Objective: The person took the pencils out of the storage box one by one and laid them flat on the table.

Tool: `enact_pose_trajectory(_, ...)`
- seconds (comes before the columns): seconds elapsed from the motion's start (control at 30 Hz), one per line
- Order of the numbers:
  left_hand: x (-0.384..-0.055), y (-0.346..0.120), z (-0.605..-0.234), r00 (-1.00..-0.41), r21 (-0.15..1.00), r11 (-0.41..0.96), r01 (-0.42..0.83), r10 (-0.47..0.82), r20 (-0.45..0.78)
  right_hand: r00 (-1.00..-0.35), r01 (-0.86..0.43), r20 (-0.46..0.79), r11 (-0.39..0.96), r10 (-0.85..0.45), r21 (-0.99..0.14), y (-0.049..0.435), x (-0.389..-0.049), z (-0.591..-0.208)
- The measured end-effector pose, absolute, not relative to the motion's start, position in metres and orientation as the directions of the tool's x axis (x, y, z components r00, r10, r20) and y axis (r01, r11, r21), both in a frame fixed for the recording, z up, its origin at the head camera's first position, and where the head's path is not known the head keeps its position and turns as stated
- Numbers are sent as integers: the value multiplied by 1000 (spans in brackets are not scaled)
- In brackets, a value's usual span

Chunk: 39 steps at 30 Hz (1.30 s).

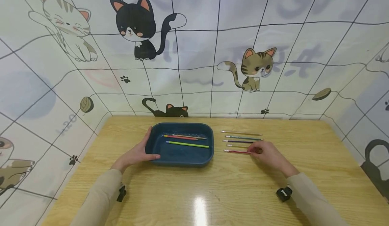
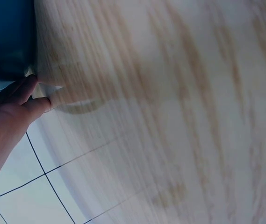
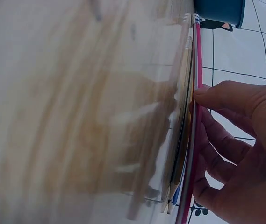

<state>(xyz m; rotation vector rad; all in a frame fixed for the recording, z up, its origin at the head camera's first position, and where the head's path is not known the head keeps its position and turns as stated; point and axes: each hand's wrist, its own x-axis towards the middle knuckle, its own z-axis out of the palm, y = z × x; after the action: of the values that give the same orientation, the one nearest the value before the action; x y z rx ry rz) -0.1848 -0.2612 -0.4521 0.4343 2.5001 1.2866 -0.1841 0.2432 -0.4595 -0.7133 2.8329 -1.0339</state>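
A dark blue rectangular tray (image 1: 182, 162) stands on the table, with a red pencil (image 1: 179, 137), a tan pencil (image 1: 199, 137) and a lime-green pencil (image 1: 191, 144) lying inside it. My left hand (image 1: 138, 155) holds the tray at its near left corner, thumb at the front rim and fingers along the left side. To the right of the tray several pencils lie in a row, roughly parallel, erasers toward the tray. At the nearest of these, my right hand (image 1: 267, 154) pinches a pinkish-red pencil (image 3: 198, 60) between thumb and fingers; its far end is hidden in the head view.
In the row beyond the pinkish-red pencil lie a tan pencil (image 1: 234, 146), a purple pencil (image 1: 237, 141), a teal pencil (image 1: 243, 137) and another tan pencil (image 1: 241, 132). Cat-patterned cloth (image 1: 197, 50) hangs behind the wooden table (image 1: 170, 195) and along its sides.
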Motion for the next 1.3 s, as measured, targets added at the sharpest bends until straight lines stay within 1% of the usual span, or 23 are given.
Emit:
enact_pose_trajectory(0.17, -184, -261, -452, -908, 818, 557, 145, 402, -113, -894, -408, 104, 696, -436, -591, 242, -185, -460)
enact_pose_trajectory(0.43, -184, -262, -453, -911, 827, 549, 125, 393, -122, -895, -415, 97, 735, -435, -536, 240, -187, -458)
enact_pose_trajectory(0.63, -184, -262, -453, -911, 833, 540, 121, 394, -123, -891, -420, 82, 743, -447, -521, 241, -189, -459)
enact_pose_trajectory(0.97, -184, -262, -455, -913, 830, 543, 130, 393, -114, -895, -406, 61, 749, -442, -524, 242, -192, -462)
enact_pose_trajectory(1.13, -183, -261, -454, -912, 823, 551, 137, 395, -112, -903, -377, 36, 750, -428, -544, 241, -191, -459)
enact_pose_trajectory(1.23, -183, -262, -454, -912, 820, 554, 144, 396, -108, -905, -373, 45, 739, -422, -562, 240, -190, -456)
enact_pose_trajectory(1.3, -183, -262, -454, -913, 818, 556, 143, 393, -108, -900, -392, 72, 725, -430, -567, 239, -190, -454)
